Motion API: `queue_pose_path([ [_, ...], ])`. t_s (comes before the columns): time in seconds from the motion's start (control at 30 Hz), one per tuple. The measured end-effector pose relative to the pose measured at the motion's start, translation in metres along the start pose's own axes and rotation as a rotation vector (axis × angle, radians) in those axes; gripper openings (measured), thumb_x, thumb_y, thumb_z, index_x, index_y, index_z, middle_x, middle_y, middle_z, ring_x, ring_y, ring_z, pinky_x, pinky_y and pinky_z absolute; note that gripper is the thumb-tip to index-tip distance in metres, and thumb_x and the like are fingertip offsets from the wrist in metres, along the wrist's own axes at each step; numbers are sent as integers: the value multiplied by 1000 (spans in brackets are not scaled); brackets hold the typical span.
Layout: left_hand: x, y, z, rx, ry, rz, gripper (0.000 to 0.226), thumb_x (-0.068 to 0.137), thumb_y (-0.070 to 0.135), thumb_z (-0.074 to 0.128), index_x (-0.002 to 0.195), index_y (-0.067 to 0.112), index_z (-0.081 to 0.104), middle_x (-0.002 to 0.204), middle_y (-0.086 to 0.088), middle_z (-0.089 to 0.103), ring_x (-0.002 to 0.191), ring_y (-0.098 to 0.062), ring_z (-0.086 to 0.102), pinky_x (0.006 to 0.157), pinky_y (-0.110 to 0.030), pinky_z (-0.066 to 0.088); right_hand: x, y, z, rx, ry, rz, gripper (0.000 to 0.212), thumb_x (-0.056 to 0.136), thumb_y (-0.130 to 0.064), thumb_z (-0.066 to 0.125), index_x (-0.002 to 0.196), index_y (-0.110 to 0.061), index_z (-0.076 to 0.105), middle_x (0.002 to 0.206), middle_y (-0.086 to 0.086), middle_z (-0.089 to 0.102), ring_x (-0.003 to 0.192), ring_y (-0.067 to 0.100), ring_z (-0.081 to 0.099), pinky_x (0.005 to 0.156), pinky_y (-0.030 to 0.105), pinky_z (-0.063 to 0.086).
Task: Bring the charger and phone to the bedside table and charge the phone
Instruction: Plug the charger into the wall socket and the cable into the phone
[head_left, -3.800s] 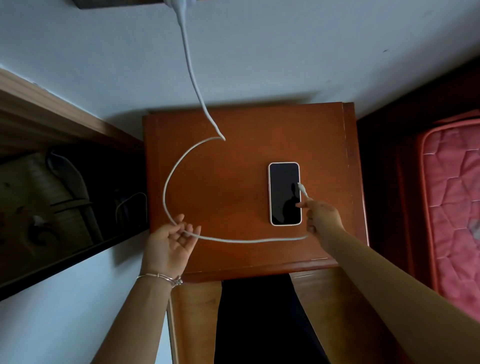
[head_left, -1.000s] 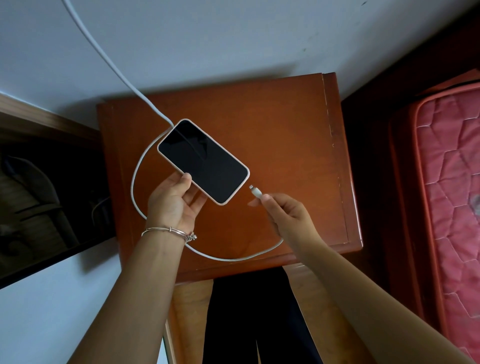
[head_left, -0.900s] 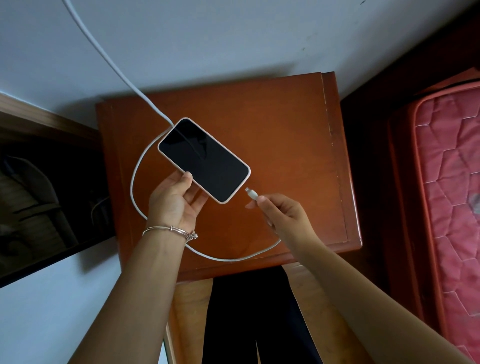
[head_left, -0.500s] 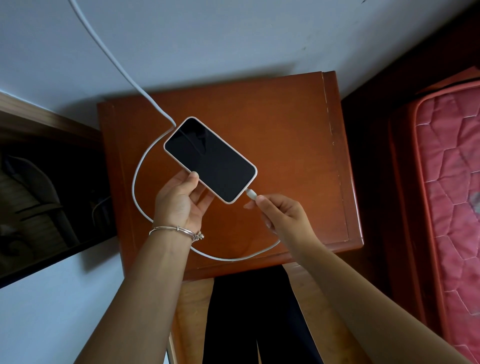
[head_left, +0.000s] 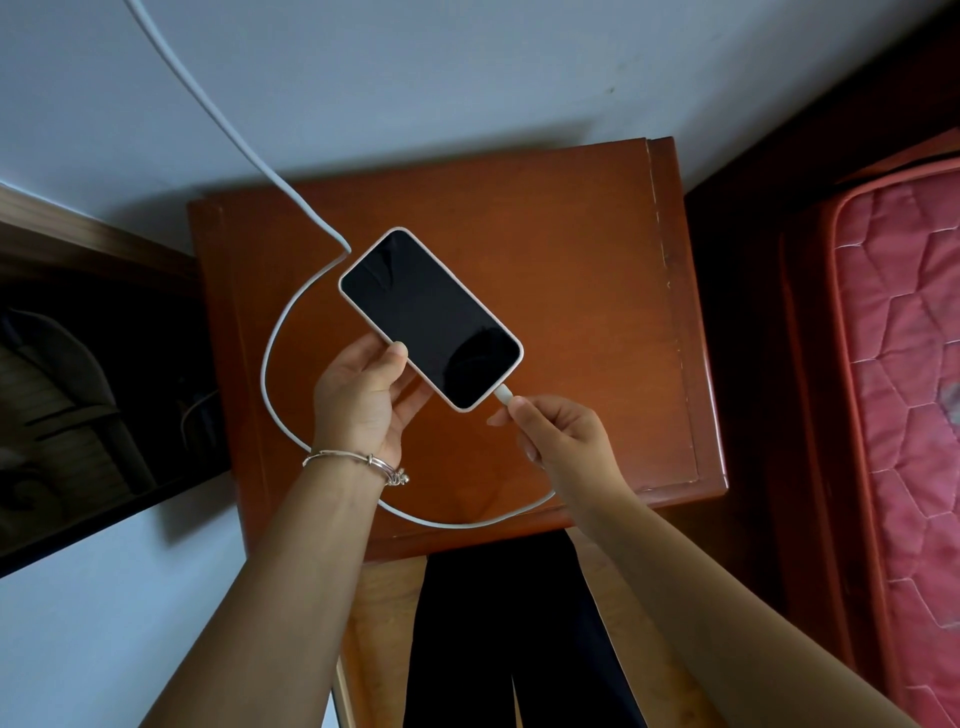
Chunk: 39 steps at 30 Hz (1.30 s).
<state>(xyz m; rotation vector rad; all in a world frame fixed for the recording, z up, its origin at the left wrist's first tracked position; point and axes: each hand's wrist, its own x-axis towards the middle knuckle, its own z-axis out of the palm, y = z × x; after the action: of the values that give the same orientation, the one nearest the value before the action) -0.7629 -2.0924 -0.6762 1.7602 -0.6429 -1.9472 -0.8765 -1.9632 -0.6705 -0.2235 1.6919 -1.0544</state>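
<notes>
My left hand (head_left: 363, 395) holds a phone (head_left: 430, 318) with a dark screen and a pale case, lifted above the brown wooden bedside table (head_left: 587, 270). The phone lies slanted, its lower end toward my right hand (head_left: 558, 431). That hand pinches the white plug (head_left: 503, 396) of the charger cable (head_left: 270, 364), and the plug sits against the phone's lower end. The cable loops over the tabletop and runs up the wall out of the frame at the top left. The phone screen stays black.
A bed with a red quilted mattress (head_left: 904, 364) stands to the right of the table. On the left is a dark wooden-framed opening (head_left: 93, 364) with dim objects inside. A pale wall (head_left: 467, 78) rises behind the table.
My left hand picked the phone up from the table and turned it. My right hand moved the plug from a small gap up to the phone's lower end.
</notes>
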Motion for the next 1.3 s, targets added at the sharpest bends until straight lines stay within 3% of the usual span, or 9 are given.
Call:
queue_pose_path([
  [0.3,3,7,1,42,-86,-21,30,87,0,55,113,13,65,108,-9,70,97,-23,69,67,-33,58,3,0,-5,-18,-29,-28,33,95,-18,51,67,-19,69,42,-11,39,40,3,30,42,15,26],
  [0.43,4,3,3,55,-116,-32,28,87,1,55,109,15,67,104,-8,72,92,-20,71,65,-31,57,2,3,-9,-13,-36,-32,33,95,-17,50,67,-16,68,40,-13,39,39,2,30,41,14,26],
  [0.57,3,-5,-2,-11,-147,-93,25,89,3,54,107,14,67,101,-6,73,93,-19,70,69,-31,58,7,2,-19,-25,-85,-34,30,95,-16,51,73,-14,71,41,-11,48,40,3,40,45,13,35],
  [0.63,2,-9,-8,1,-172,-104,27,89,4,52,112,13,65,106,-7,71,97,-20,69,71,-32,58,8,1,-24,-45,-181,17,25,94,-16,53,79,-12,72,49,-8,61,49,3,55,54,13,46],
  [0.7,0,-12,-12,34,-193,-95,30,90,4,52,116,11,63,109,-9,70,99,-21,68,70,-31,57,11,-1,-29,-92,-253,100,19,91,-22,56,87,-15,73,70,-3,72,70,8,67,73,22,55],
  [0.8,-2,-16,-13,63,-189,-94,30,89,4,53,117,11,63,109,-10,70,101,-23,68,70,-31,57,18,-5,-35,-127,-209,117,28,90,-36,53,100,-16,70,96,5,75,91,17,70,88,32,54],
  [0.9,-4,-16,-11,93,-198,-83,29,89,4,53,114,14,64,111,-11,70,103,-24,67,76,-36,57,27,-16,-39,-10,-110,49,31,92,-31,52,115,-15,64,102,4,75,96,17,70,87,31,54],
  [1.17,-5,-2,-3,221,-362,27,34,89,5,54,119,16,63,116,-2,70,108,-18,64,82,-38,56,35,-31,-29,92,-90,-36,17,92,-15,54,104,-18,67,94,0,75,90,18,71,75,30,56],
  [1.3,-6,-1,1,252,-346,79,30,89,6,55,115,16,64,106,0,73,102,-15,67,80,-37,57,35,-27,-26,119,-11,-49,14,91,-12,57,95,-20,67,83,-5,75,81,14,71,70,28,55],
])
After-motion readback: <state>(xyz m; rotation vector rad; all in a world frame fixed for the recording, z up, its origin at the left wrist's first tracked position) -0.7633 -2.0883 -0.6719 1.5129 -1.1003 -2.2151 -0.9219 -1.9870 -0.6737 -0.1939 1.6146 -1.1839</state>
